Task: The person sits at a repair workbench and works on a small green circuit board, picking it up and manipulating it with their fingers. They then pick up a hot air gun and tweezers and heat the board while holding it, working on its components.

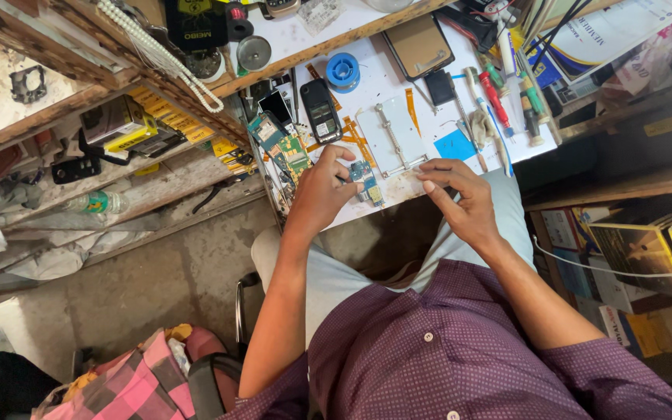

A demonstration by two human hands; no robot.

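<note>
blue-green circuit board (365,180), small, lies near the front edge of the white worktop (386,85), just beside the metal board-holder plate (397,138). left hand (322,190) is curled over the board's left end, fingers pinching it w/ the thumb side against the top; looks like a light grasp on the board, though the fingertips partly hide the contact. right hand (460,198) sits close to the right of the board, at the bench's front edge, fingers bent & loosely drawn together, thumb towards the index; can't tell if it holds anything small.

behind the left hand: black keypad phone (321,109) lying flat, a green board (293,154) & other loose boards beside it, orange flex ribbons (355,136) between. blue solder spool (343,71) further back, dark tablet-like panel (418,47) next to it. right of the plate a blue square pad (454,145), then a row of screwdrivers w/ red handle (495,93) & green handle (533,97). string of white beads (161,54) hangs over the wooden shelf at left. person wears a purple dotted shirt (429,342), grey trousers.
</note>
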